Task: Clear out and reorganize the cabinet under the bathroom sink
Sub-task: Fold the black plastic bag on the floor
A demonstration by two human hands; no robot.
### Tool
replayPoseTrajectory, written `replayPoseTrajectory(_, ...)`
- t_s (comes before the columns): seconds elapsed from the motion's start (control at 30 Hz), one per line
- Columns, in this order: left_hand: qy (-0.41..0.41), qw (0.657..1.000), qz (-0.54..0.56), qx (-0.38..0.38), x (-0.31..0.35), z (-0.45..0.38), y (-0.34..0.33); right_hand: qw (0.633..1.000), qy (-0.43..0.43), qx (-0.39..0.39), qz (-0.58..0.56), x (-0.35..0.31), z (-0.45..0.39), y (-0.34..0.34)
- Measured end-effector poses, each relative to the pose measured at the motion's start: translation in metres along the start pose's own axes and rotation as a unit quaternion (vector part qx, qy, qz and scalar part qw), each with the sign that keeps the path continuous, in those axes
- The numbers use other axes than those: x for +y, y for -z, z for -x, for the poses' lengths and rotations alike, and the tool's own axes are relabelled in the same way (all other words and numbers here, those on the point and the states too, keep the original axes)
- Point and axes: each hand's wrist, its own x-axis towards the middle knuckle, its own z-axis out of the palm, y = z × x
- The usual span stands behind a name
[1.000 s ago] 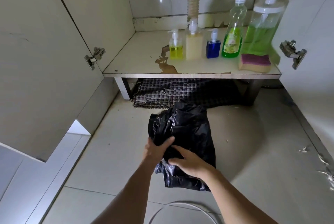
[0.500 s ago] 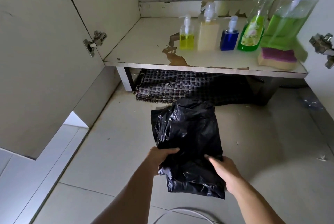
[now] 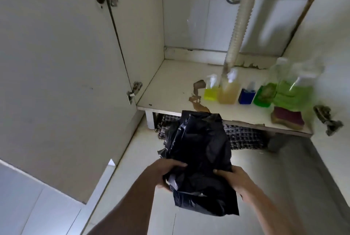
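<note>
Since half a second ago your view has tipped upward: more of the tiled back wall and the ribbed beige drain hose (image 3: 240, 26) shows, and the bottles sit lower and to the right. The crumpled black plastic bag (image 3: 200, 155) has come up off the floor, and its far end now overlaps the front edge of the white cabinet shelf (image 3: 170, 87). Your right hand (image 3: 232, 178) has slid from the bag's side onto its near right part, fingers curled into the plastic. Your left hand (image 3: 166, 171) still grips the near left edge, thumb on top.

The bag's long axis runs from 6 o'clock, near you, towards 12 o'clock; its far end points at the shelf, and its near end hangs below your hands.

On the shelf, at 1 to 2 o'clock from the bag, stand a yellow pump bottle (image 3: 210, 90), an amber pump bottle (image 3: 228, 90), a blue pump bottle (image 3: 246, 96) and two green bottles (image 3: 280, 92), blurred. A purple-topped sponge (image 3: 287, 119) lies in front of them. A dark woven mat (image 3: 244, 139) lies on the floor under the shelf.
</note>
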Motion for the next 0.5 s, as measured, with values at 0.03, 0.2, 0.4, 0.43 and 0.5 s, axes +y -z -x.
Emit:
replayPoseTrajectory(0.03, -0.008, 1.0, -0.019, -0.008, 0.014, 0.015, 0.008, 1.0, 0.01, -0.007, 0.006, -0.019, 0.008, -0.001)
replayPoseTrajectory(0.2, -0.072, 0.997, -0.032, -0.013, 0.077, 0.076, 0.042, 0.996, 0.083, -0.023, -0.015, -0.106, 0.026, -0.011)
replayPoseTrajectory(0.4, -0.128, 0.988, 0.086, 0.02, 0.122, 0.073, 0.083, 0.976, 0.096, -0.111, -0.159, -0.144, 0.001, -0.035)
replayPoseTrajectory(0.43, -0.134, 0.986, 0.092, 0.024, 0.129, 0.069, 0.085, 0.982, 0.077, -0.103, -0.141, -0.142, -0.006, -0.04)
replayPoseTrajectory(0.5, -0.151, 0.983, 0.095, 0.046, 0.143, 0.059, 0.086, 0.991, 0.04, -0.07, -0.104, -0.142, -0.019, -0.049)
